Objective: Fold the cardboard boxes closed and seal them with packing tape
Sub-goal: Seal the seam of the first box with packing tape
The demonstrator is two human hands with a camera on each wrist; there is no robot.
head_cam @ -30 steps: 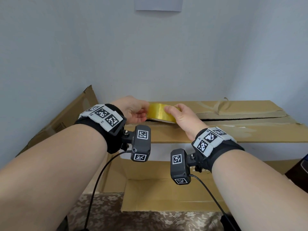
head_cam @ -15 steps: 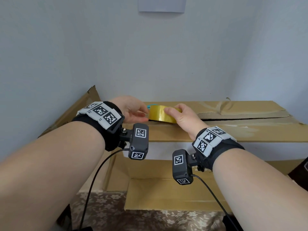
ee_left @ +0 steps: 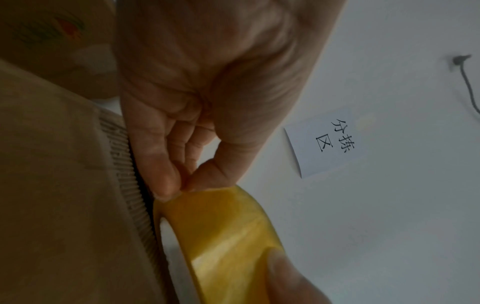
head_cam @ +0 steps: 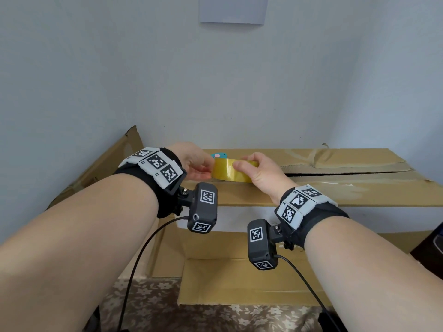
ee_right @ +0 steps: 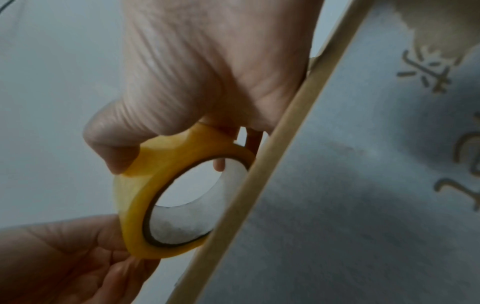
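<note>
**Yellow tape roll held between both hands over the box seam**

The yellow roll of packing tape [head_cam: 232, 169] sits in the air just above the top of the closed brown cardboard box [head_cam: 335, 188], between the two hands and touching both. The left hand [head_cam: 194, 161] is at the roll's left edge, thumb and forefinger pressed together on the outer layer of tape; judged, it is picking for the free end. The right hand [head_cam: 260, 174] grips the roll from the right, thumb over the outer band, other fingers curled behind. The roll's open core faces down toward the box edge. The box seam [head_cam: 347, 174] runs left to right, extending rightward from the hands, so a pull of tape would likely follow that line; the right hand is nearer the seam.

Hidden: the tape's loose end cannot be made out in any view. A small blue-and-pink object [head_cam: 218, 155] behind the roll is mostly covered. An open cardboard box [head_cam: 239, 281] lies below the wrists, partly cut off.
</note>
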